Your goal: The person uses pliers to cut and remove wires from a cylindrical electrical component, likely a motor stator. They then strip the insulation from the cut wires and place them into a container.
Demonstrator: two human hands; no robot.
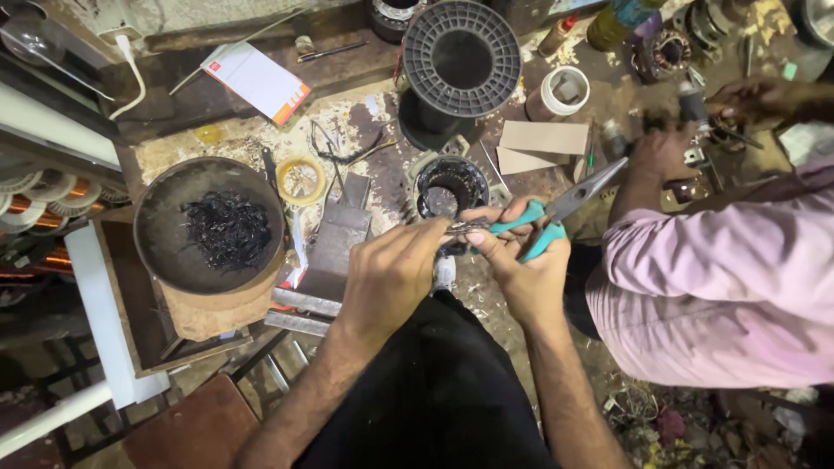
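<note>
Two people share a cluttered, stained workbench (365,122) in a dim workshop, its top strewn with scraps, wire ends and tools. On its left a round pan (165,234) holds a heap of dark shavings (228,230), with a ring of yellow tape (301,180) just beside it. Farther back stand a black ribbed spool (460,61), a white cup (563,90), cardboard pieces (543,139) and a white card with an orange corner (258,80). Copper coils (39,195) show at the far left edge.

Near the middle of the bench sits a motor stator (449,191), just beyond the wearer's hands. The left hand (391,274) is closed, its fingertips pinching a thin metal piece at the stator's near rim. The right hand (521,260) is wrapped around the teal grips of pliers (556,217), whose grey jaws point up and right, away from the stator; both hands almost touch each other.

At right, a co-worker in a pink sleeve (721,260) reaches over small metal parts (695,130); those hands are blurred.
</note>
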